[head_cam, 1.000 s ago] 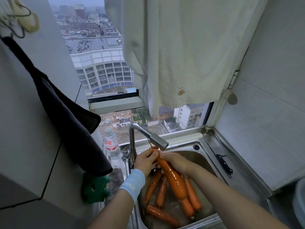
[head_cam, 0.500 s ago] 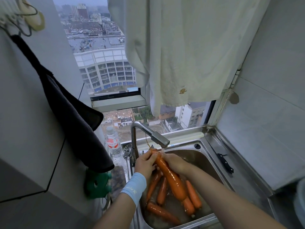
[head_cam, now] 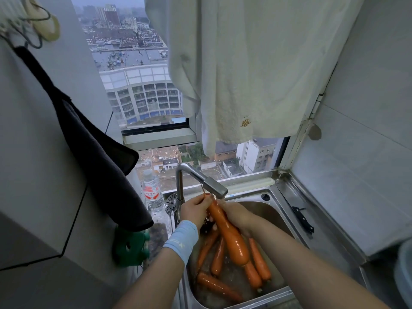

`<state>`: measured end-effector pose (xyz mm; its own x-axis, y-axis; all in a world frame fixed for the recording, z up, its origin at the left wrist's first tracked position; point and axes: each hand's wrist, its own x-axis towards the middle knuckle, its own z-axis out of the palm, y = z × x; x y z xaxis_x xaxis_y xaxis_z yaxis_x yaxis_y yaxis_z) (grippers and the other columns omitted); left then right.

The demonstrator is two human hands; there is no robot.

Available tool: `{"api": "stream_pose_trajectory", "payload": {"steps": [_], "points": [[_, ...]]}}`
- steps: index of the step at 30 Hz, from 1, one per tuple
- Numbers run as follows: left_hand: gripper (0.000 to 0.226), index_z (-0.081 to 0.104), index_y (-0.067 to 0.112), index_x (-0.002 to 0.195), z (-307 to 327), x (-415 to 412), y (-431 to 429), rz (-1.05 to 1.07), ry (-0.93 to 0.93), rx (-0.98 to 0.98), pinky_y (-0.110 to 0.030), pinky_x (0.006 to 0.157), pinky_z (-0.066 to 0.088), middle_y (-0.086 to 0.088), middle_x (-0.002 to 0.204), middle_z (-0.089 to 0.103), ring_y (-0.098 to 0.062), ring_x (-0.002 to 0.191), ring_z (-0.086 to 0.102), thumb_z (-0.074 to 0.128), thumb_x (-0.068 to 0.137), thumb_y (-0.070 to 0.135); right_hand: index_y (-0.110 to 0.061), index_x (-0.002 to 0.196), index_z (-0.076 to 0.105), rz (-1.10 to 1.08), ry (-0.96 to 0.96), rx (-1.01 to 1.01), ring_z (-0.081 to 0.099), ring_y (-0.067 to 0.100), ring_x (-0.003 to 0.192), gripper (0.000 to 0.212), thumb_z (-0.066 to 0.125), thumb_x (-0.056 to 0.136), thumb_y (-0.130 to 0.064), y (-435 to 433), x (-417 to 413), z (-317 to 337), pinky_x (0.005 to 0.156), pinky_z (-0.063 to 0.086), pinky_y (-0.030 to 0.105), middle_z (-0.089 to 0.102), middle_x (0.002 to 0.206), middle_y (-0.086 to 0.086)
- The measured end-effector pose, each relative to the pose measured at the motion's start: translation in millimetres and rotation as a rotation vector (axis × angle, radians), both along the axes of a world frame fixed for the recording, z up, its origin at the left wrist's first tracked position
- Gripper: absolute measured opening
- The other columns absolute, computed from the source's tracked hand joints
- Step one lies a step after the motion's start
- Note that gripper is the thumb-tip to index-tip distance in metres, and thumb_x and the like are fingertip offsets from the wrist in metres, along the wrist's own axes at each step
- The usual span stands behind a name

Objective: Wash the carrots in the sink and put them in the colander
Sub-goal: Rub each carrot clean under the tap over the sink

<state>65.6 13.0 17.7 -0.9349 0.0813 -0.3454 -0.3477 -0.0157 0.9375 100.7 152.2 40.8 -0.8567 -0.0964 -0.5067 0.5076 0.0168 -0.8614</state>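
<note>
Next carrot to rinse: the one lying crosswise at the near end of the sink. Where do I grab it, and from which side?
Grip the crosswise carrot round its middle, coming down from above. It lies flat with nothing over it there; its left end sits close to the sink wall.

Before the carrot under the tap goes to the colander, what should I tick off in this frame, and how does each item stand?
1. Grip on the big carrot: ok. The left hand holds its thin end and the right hand wraps its middle.
2. Carrot under the faucet spout: ok. The thin end sits just below it.
3. Rinse finished: cannot tell.
4. Colander located: cannot tell. None shows plainly in this view.
5. Loose carrots left to wash: ok. Several lie in the sink.
6. Knife clear of the hands: ok. It lies on the counter right of the sink.
</note>
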Motion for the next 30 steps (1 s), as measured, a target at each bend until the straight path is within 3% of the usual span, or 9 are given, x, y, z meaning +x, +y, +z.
{"api": "stream_pose_trajectory", "payload": {"steps": [4,7,12,14,19,22,24,27,30], "points": [[0.004,0.076,0.031,0.084,0,-12,-3,0.080,-0.052,0.030,-0.045,0.088,0.060,-0.008,0.096,0.076,-0.034,0.096,0.071,0.075,0.088,0.031,-0.013,0.122,0.064,0.217,-0.033,0.077,0.070,0.028,0.102,0.024,0.056,0.104,-0.026,11,5,-12,0.103,0.054,0.049,0.073,0.110,0.011],[0.006,0.070,0.032,0.092,1,-14,-1,0.070,-0.037,0.047,-0.047,0.090,0.059,-0.008,0.101,0.072,-0.029,0.094,0.069,0.066,0.095,0.028,-0.012,0.125,0.061,0.143,0.057,0.097,0.068,0.025,0.095,0.029,0.053,0.106,-0.033,4,7,-19,0.100,0.054,0.048,0.069,0.105,0.011],[0.025,0.057,0.019,0.126,-5,-5,8,-0.107,-0.093,0.113,-0.048,0.098,0.053,-0.011,0.112,0.069,-0.027,0.101,0.066,0.056,0.100,0.019,0.002,0.106,0.071,0.041,0.075,0.239,0.069,0.025,0.077,0.080,0.033,0.101,-0.068,-4,7,-16,0.070,0.059,0.030,0.072,0.084,0.015],[0.023,0.056,0.022,0.125,-9,-4,13,-0.098,-0.100,0.039,-0.043,0.096,0.053,-0.010,0.115,0.065,-0.026,0.105,0.064,0.054,0.102,0.024,0.002,0.104,0.075,0.041,0.042,0.288,0.073,0.027,0.082,0.087,0.026,0.100,-0.070,-3,8,-18,0.075,0.058,0.031,0.075,0.089,0.019],[0.030,0.062,0.015,0.104,0,-4,31,0.069,-0.164,-0.099,-0.046,0.101,0.049,-0.013,0.105,0.067,-0.031,0.101,0.063,0.046,0.102,0.041,-0.002,0.103,0.074,0.109,0.098,0.391,0.074,0.027,0.090,0.084,0.027,0.100,-0.071,6,9,-23,0.090,0.057,0.039,0.076,0.095,0.017],[0.041,0.062,0.009,0.083,2,-12,34,0.205,-0.273,0.151,-0.044,0.090,0.055,-0.016,0.081,0.068,-0.033,0.076,0.065,0.043,0.103,0.039,-0.012,0.105,0.073,0.149,0.155,0.380,0.073,0.026,0.094,0.069,0.047,0.090,-0.074,12,11,-26,0.098,0.055,0.049,0.076,0.099,0.011],[0.032,0.066,0.008,0.085,1,-15,33,0.136,-0.304,0.241,-0.048,0.093,0.054,-0.017,0.080,0.068,-0.032,0.076,0.066,0.049,0.100,0.031,-0.011,0.109,0.073,0.102,0.162,0.330,0.073,0.032,0.099,0.068,0.054,0.083,-0.072,16,11,-26,0.099,0.054,0.053,0.076,0.102,0.014],[0.016,0.065,0.009,0.102,8,0,26,-0.063,-0.268,0.311,-0.041,0.097,0.053,-0.009,0.092,0.075,-0.024,0.092,0.070,0.049,0.104,0.013,-0.002,0.115,0.071,0.118,0.147,0.305,0.071,0.039,0.100,0.068,0.046,0.099,-0.063,26,7,-22,0.099,0.054,0.053,0.074,0.106,0.024],[0.013,0.060,0.002,0.110,9,14,23,-0.119,-0.227,0.289,-0.032,0.080,0.056,-0.014,0.097,0.070,-0.024,0.090,0.068,0.053,0.102,0.010,0.000,0.117,0.069,0.202,0.088,0.240,0.071,0.032,0.089,0.070,0.037,0.104,-0.061,33,9,-24,0.091,0.058,0.044,0.072,0.098,0.023]]}}
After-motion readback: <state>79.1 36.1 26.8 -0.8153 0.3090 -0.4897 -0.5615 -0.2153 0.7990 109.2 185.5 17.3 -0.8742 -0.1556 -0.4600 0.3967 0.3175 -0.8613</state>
